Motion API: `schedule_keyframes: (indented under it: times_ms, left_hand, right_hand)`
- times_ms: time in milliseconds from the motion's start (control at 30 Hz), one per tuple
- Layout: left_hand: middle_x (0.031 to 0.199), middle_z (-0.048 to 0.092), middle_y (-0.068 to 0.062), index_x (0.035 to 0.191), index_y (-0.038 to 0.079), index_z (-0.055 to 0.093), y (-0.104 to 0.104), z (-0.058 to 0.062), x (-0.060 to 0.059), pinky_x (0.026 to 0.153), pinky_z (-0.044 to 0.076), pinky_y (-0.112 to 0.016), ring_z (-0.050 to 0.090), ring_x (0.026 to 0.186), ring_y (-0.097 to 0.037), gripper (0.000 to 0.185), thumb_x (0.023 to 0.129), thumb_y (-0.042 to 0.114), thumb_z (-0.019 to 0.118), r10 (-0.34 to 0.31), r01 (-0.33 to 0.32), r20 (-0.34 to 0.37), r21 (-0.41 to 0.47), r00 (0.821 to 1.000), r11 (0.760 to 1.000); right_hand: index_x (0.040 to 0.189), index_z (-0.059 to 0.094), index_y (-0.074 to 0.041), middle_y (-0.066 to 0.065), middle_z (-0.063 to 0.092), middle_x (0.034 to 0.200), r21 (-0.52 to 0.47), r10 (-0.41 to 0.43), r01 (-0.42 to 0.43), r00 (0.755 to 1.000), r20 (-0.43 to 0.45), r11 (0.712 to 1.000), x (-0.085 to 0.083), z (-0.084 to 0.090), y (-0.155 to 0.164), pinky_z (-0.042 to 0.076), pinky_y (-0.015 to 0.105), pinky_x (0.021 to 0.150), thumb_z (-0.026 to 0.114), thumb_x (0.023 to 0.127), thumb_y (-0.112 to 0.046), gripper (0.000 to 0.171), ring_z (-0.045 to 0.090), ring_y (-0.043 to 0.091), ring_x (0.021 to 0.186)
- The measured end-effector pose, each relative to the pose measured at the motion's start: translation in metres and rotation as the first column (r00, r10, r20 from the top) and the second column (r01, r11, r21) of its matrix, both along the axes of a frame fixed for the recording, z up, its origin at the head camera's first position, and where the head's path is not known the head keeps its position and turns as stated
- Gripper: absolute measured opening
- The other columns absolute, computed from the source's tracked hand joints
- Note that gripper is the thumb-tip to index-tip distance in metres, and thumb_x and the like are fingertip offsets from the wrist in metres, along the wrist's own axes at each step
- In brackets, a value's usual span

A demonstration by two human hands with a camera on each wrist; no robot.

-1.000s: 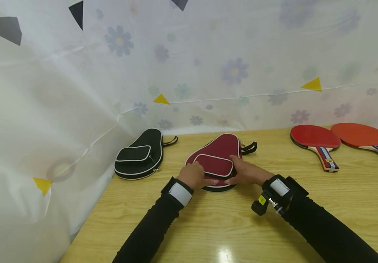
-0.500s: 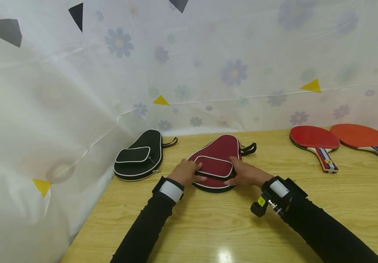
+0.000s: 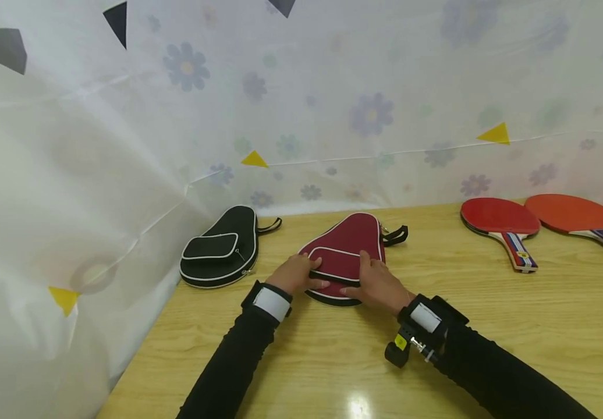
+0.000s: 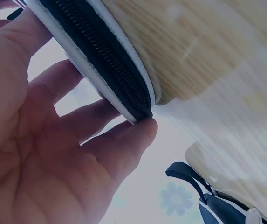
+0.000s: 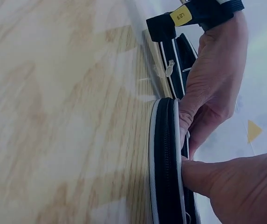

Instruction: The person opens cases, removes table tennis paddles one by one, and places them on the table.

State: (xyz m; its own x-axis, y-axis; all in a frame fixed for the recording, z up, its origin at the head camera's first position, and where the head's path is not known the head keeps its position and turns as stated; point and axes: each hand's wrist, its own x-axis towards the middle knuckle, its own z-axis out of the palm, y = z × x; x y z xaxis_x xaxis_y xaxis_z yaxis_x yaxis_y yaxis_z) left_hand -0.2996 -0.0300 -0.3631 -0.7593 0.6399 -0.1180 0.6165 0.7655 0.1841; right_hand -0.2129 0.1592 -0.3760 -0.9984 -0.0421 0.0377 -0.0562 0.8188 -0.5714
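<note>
Maroon paddle case (image 3: 344, 256) flat on surface (image 3: 490, 326), pinched at near rim by left hand (image 3: 296, 273) and right hand (image 3: 377, 285). Risk: case sliding, grip only at zipper edge.

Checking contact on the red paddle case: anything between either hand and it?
Nothing visible. The left hand and the right hand both lie directly on the red case, at its near zippered edge.
</note>
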Motion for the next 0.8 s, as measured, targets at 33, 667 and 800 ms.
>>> schedule_keyframes:
  times_ms: [33,667,800]
  left_hand:
    - [0.148,0.049,-0.025,0.148,0.006,0.05,0.0,0.0,0.0,0.114,0.036,-0.045,0.044,0.14,-0.037,0.067,0.094,0.039,0.071,-0.003,0.003,-0.005,-0.005,1.0,1.0]
    - [0.122,0.07,-0.018,0.139,0.002,0.06,0.008,-0.003,0.014,0.103,0.048,-0.041,0.062,0.12,-0.032,0.061,0.094,0.042,0.07,-0.006,0.0,-0.167,-0.038,0.986,0.999]
    - [0.11,0.073,-0.017,0.134,0.001,0.065,0.012,-0.005,0.019,0.094,0.053,-0.04,0.067,0.107,-0.031,0.059,0.093,0.042,0.072,0.03,-0.034,-0.19,-0.019,0.981,0.999]
  right_hand:
    - [0.145,0.024,0.017,0.041,0.051,0.132,0.003,0.006,-0.006,1.0,-0.01,1.0,0.0,0.0,0.0,0.048,0.055,0.099,0.079,0.089,-0.028,0.09,0.054,0.048,0.125]
    - [0.15,0.013,0.018,0.044,0.032,0.148,-0.018,0.123,-0.122,0.99,0.067,0.992,-0.008,-0.001,0.022,0.034,0.06,0.111,0.077,0.091,-0.031,0.1,0.034,0.054,0.139]
    - [0.151,0.011,0.018,0.043,0.028,0.151,-0.046,0.163,-0.159,0.982,0.1,0.986,-0.014,0.001,0.029,0.031,0.06,0.112,0.077,0.091,-0.032,0.102,0.031,0.053,0.141]
